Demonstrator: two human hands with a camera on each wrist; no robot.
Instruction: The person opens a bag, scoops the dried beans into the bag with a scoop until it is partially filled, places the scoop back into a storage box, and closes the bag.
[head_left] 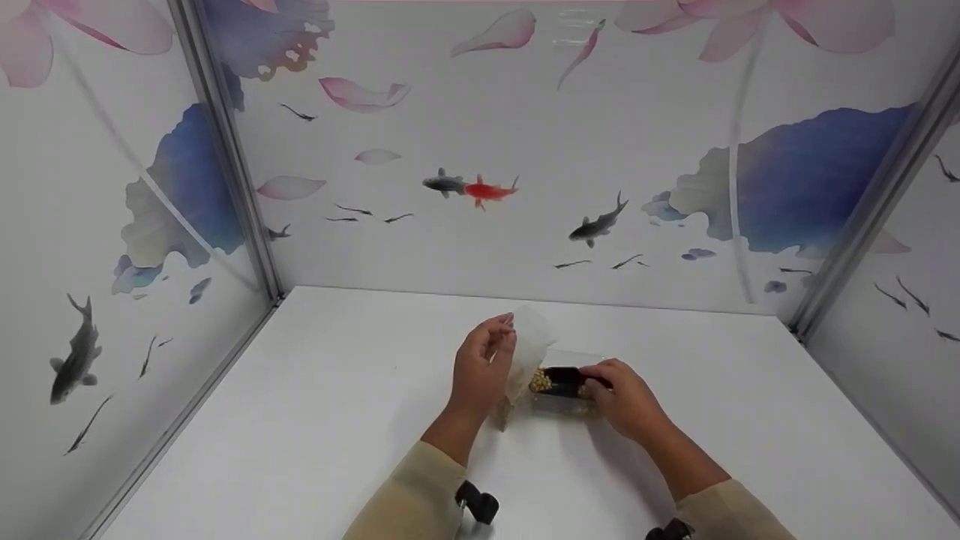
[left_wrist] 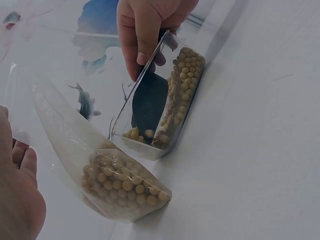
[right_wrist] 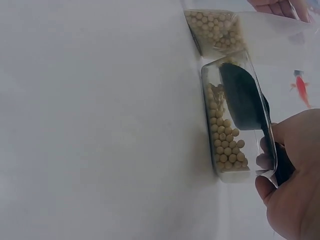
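Observation:
My left hand (head_left: 481, 371) pinches the upper edge of a clear plastic bag (head_left: 531, 337), which stands upright on the table. Yellowish soybeans (left_wrist: 122, 185) fill the lower part of the bag. Close beside it sits a clear rectangular container (right_wrist: 245, 176) with more soybeans (right_wrist: 227, 145) inside. My right hand (head_left: 630, 401) grips the handle of a black scoop (left_wrist: 150, 102), whose blade lies within the container. In the head view, beans show at the scoop's front end, towards the bag. The container's walls partly cover the right fingertips in the right wrist view.
The white table (head_left: 322, 420) runs back to a printed panel (head_left: 390, 247) with fish and petals. Side panels (head_left: 135, 337) joined by metal posts (head_left: 232, 157) enclose the left and right.

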